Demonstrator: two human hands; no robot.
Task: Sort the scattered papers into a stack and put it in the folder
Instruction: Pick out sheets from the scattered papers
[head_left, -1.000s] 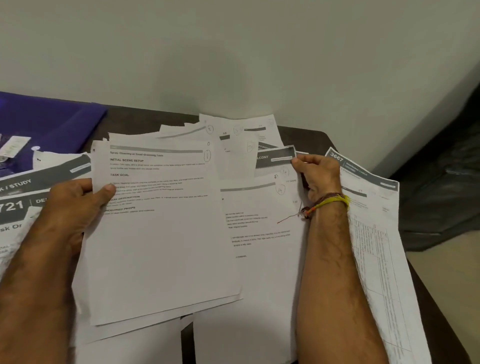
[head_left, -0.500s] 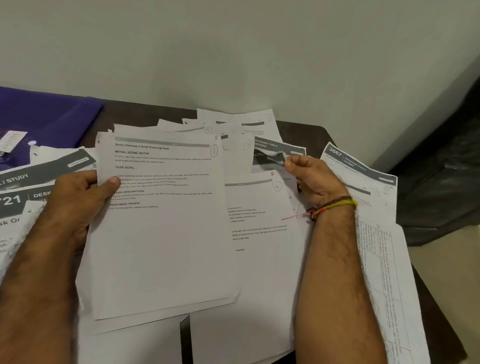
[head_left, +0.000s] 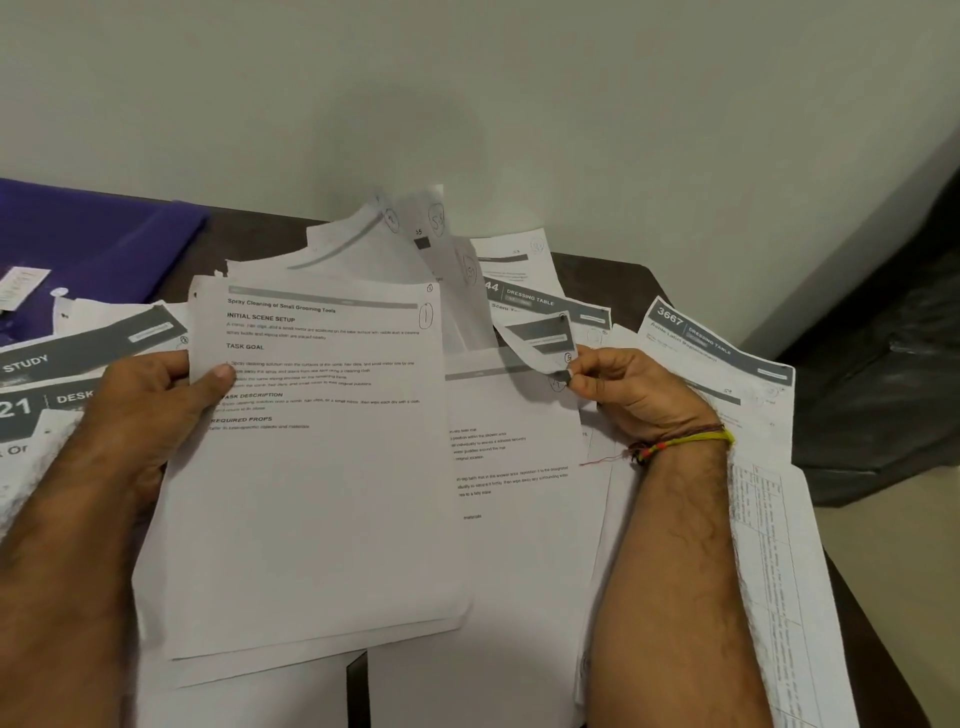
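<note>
Stack (head_left: 322, 467) left-gripped, right hand (head_left: 631, 395) — sheet corner (head_left: 558, 371)

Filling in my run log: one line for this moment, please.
left hand grips stack | right hand pinches sheet corner | folder untouched

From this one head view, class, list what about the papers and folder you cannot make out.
- Folder: cut off by the left edge; open or closed unclear.
- Stack in the left hand: top sheet hides the count beneath.
- Sheet pinched by the right hand: curled, text unreadable.
- Right-hand table sheet: print too small.
</note>
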